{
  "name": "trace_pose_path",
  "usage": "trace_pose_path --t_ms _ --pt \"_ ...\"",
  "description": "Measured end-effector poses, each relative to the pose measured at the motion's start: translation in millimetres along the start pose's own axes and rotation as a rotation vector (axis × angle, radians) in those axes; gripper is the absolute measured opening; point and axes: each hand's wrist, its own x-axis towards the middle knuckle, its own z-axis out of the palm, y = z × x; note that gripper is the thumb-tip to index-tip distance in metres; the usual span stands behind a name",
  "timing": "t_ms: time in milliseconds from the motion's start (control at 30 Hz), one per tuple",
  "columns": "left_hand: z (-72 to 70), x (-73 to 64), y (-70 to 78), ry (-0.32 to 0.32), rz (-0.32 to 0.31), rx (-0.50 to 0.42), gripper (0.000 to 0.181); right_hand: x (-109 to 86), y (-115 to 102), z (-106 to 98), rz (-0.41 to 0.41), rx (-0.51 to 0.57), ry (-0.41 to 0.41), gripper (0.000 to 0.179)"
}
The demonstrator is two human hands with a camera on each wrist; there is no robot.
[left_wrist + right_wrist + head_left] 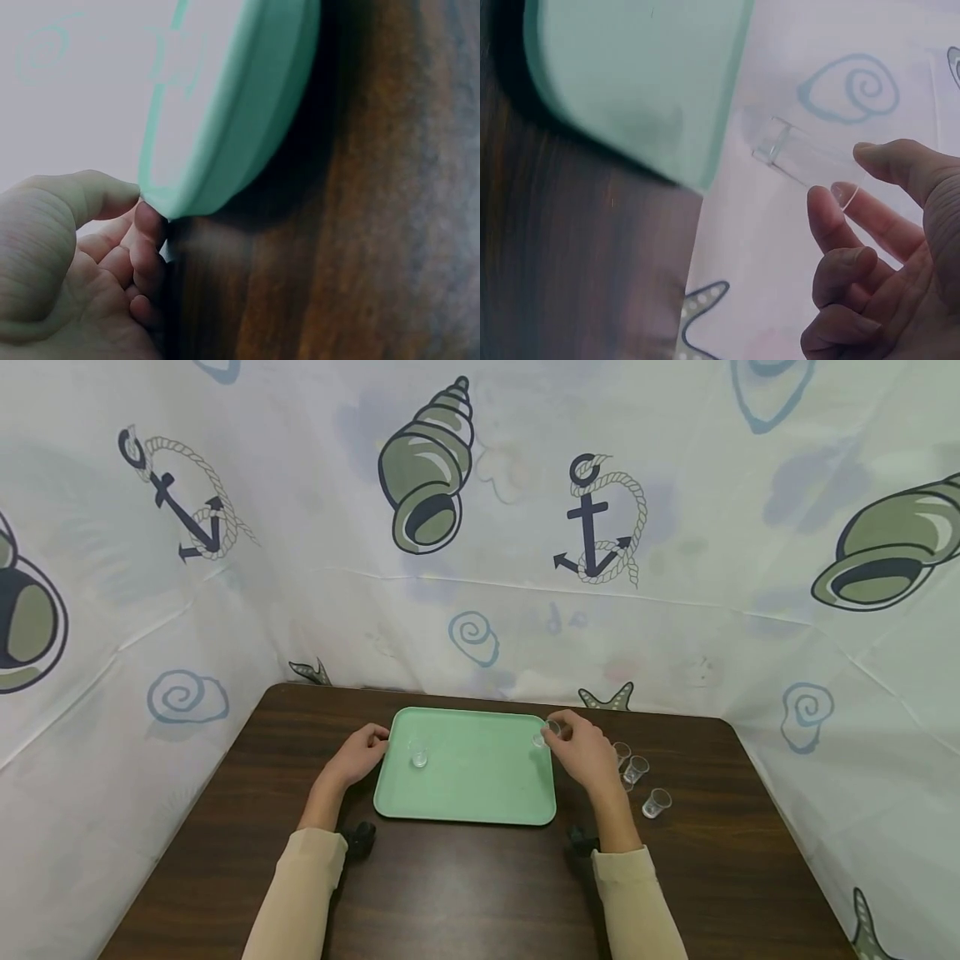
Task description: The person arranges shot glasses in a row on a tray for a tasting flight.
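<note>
A light green tray (480, 777) lies on the dark table. At its left rim my left hand (358, 757) pinches the edge between thumb and fingers; the left wrist view shows the same grip. Over the tray's back right corner, my right hand (587, 753) holds a small clear shot glass (802, 157) by its rim, between thumb and fingertips. The held glass is tilted in the right wrist view, its thick base pointing away from the palm. Another shot glass (418, 755) stands on the left part of the tray.
Several more clear glasses, among them one glass (636, 768) beside my right wrist and another glass (657, 803) nearer the front, stand right of the tray. Behind the brown wooden table (465, 893) hangs a white cloth (510, 635) printed with shells and anchors.
</note>
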Motion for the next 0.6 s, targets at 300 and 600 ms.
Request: trace_pose_path --t_ms 300,600 --pt "-0.2 2.4 -4.7 0.002 0.018 0.003 0.041 -3.1 -10.5 9.2 -0.01 0.101 -0.032 0.044" --pt "0.0 2.0 -6.3 0.002 0.021 -0.003 0.04 -6.6 -17.1 22.9 0.012 0.17 -0.036 0.041"
